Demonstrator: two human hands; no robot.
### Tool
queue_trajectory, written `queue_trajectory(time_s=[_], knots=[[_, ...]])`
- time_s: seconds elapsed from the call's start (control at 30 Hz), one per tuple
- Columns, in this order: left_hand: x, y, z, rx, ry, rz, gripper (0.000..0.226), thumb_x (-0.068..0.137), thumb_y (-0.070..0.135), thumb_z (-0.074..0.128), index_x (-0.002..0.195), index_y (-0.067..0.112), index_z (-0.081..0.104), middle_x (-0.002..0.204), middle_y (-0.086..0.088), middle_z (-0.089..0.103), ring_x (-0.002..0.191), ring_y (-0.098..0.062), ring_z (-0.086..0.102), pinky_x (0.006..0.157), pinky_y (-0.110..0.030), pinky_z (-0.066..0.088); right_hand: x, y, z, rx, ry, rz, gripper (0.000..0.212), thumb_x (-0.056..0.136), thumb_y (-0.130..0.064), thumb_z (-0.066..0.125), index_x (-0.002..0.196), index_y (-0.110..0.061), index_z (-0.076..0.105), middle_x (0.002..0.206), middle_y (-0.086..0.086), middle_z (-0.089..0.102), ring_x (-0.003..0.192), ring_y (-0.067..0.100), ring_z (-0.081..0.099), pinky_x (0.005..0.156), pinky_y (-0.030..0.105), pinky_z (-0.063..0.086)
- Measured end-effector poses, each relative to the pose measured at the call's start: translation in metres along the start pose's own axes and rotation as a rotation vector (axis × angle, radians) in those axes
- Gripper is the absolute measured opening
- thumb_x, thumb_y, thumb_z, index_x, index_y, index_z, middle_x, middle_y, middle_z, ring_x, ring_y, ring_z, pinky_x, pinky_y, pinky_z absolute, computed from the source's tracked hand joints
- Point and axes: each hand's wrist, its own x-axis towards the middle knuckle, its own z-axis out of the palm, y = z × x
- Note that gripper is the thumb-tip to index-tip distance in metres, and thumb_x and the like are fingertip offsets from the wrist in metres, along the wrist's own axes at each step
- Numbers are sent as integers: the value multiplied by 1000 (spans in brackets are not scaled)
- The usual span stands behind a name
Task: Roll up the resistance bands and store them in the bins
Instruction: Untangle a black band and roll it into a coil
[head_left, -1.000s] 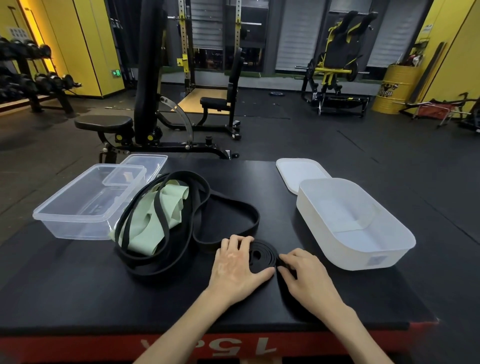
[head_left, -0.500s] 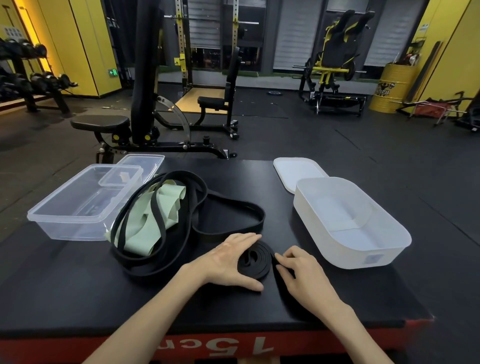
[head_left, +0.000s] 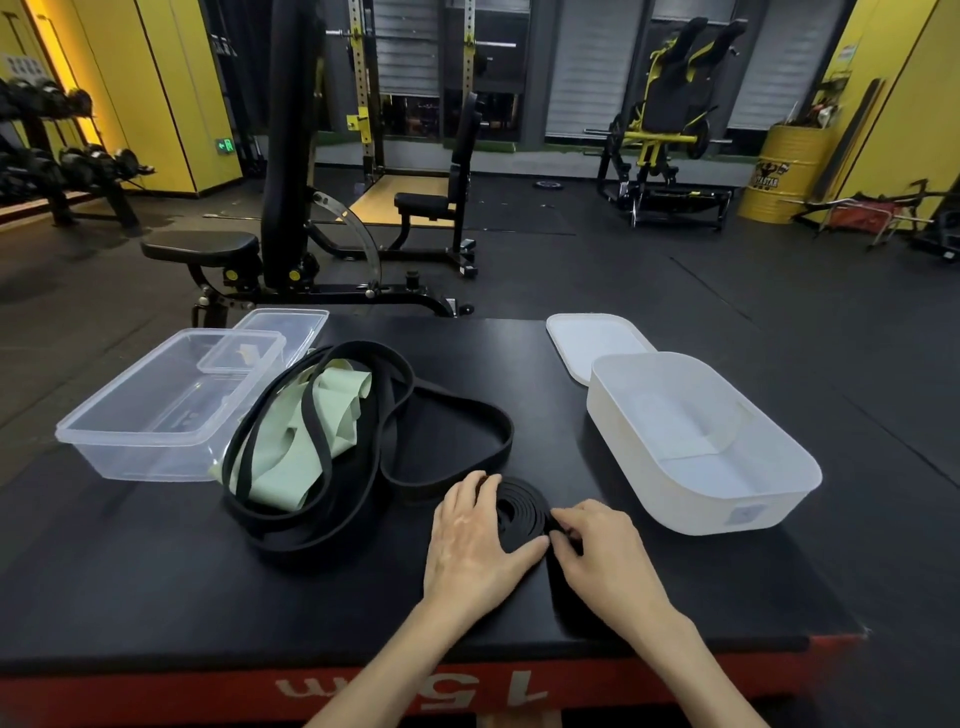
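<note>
Touching both hands (head_left: 470, 540) (head_left: 605, 551), rolled band (head_left: 522, 512)

Head-worn camera looks forward and down, close over the black platform (head_left: 156, 582).

The left hand (head_left: 475, 540) and right hand (head_left: 605, 551) hold a rolled black band (head_left: 522, 512) on the black box (head_left: 156, 571). A white bin (head_left: 753, 499) sits near.

I see matt black rubber bands (head_left: 447, 415), a glossy clear plastic bin (head_left: 150, 421), a frosted white one (head_left: 779, 499), a matt counter (head_left: 156, 561).
</note>
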Motion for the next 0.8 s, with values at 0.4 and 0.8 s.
queue_trajectory(time_s=[0.4,0.8], knots=[[35,-27,-58,-76,-579,204,115,66,42,85,153,30,11,158,14,3,146,-6,-1,119,-30,13,-3,-2,-18,24,-164,9,52,86,-33,52,138,-28,49,103,-9,44,101,7,40,79,19,36],[25,-37,-39,-169,-351,156,115,58,58,84,152,30,22,150,15,26,140,0,18,114,-19,17,-1,13,-37,79,-286,-74,33,74,-24,53,105,-28,67,74,-6,53,72,10,47,73,27,47]])
